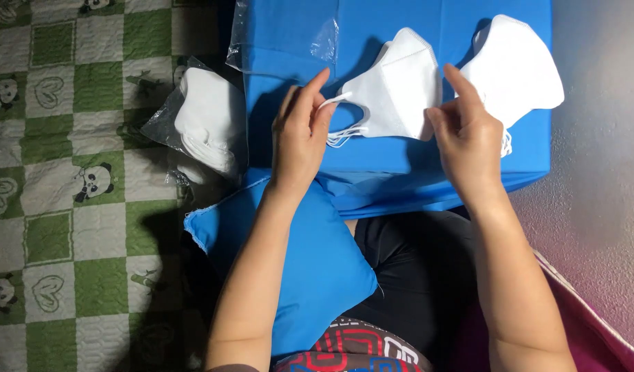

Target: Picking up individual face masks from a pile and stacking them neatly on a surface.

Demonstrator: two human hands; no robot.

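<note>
A folded white face mask [394, 89] is held over a blue cloth-covered surface [399, 27]. My left hand [299, 138] pinches its white ear loop at the mask's left edge. My right hand [468, 138] grips the mask's right edge between thumb and fingers. A second white mask [520, 65] lies flat on the blue cloth just right of my right hand.
A clear plastic bag with several white masks [203, 120] lies left of the blue surface on a green and white checked quilt [62, 172]. A blue cushion [317, 262] rests on my lap. A clear wrapper [282, 41] lies at the blue surface's top left. A grey wall [599, 207] stands at right.
</note>
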